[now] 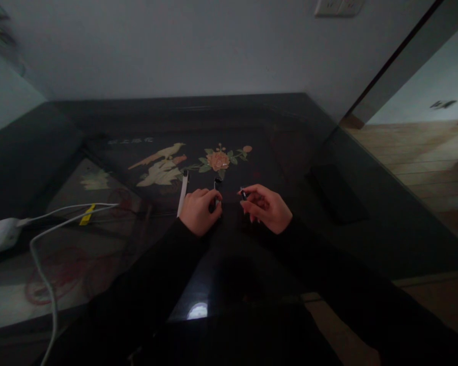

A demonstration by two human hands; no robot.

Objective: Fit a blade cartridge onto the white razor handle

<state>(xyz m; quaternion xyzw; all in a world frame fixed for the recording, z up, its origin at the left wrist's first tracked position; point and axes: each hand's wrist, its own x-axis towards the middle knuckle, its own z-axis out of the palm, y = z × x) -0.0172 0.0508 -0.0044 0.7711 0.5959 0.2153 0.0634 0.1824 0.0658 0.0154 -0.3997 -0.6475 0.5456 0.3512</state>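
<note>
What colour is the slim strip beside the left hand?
Slim whitish strip, black at its far end; head view shows it best.

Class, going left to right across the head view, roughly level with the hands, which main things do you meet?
White boxy plastic device, small bright-yellow tag, left hand, right hand, flat black rectangular object.

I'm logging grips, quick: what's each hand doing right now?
Left hand: curled at a small dark-tipped thing; whether it grips it cannot be told.
Right hand: closed, holding a small dark piece at the fingertips.
</note>
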